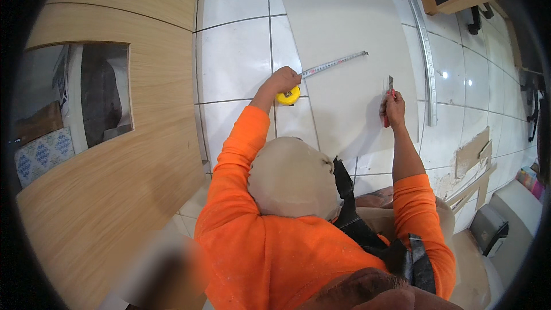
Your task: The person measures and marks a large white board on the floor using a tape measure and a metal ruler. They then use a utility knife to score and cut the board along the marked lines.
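Note:
A large pale grey board [350, 17] lies flat on the white tiled floor in front of me. My left hand [284, 80], beside the board's left edge, is closed on a yellow tape measure [287, 96]. Its blade [336, 65] runs out to the upper right over the board, with the hooked end above the board's middle. Over the right part of the board, my right hand [394, 109] grips a utility knife [386, 119] with a red handle. The knife's blade [391, 82] points away from me.
A long metal straightedge [427, 57] lies along the board's right side. Wooden cabinet panels [155, 69] with cut-out openings stand at the left. Board offcuts [473, 152] and dust lie on the floor at the right. A wooden furniture corner [447, 4] juts in at the upper right.

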